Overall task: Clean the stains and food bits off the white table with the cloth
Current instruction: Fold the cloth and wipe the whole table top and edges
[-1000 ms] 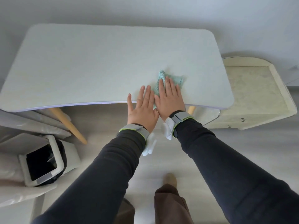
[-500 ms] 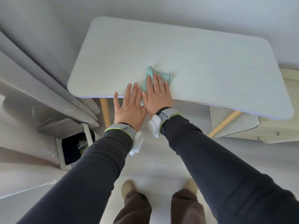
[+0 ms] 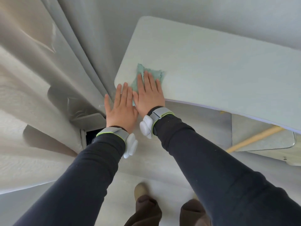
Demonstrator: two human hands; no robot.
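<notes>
A teal cloth [image 3: 151, 73] lies crumpled on the white table [image 3: 211, 66] near its front left corner. My right hand [image 3: 149, 93] presses flat on the cloth with straight fingers. My left hand [image 3: 121, 108] is flat too, right beside it at the table's front edge, its fingertips at the corner and its palm off the edge. No stains or food bits show on the visible tabletop.
Grey curtains [image 3: 57, 70] hang close to the table's left end. A bin [image 3: 91, 136] with a dark opening sits below them, mostly hidden by my left wrist. A wooden table leg [image 3: 254, 138] and a cream side unit [image 3: 267, 144] are at the right.
Both hands and the cloth have slid left along the front edge, from right of the middle to the left corner. My view has swung left too.
</notes>
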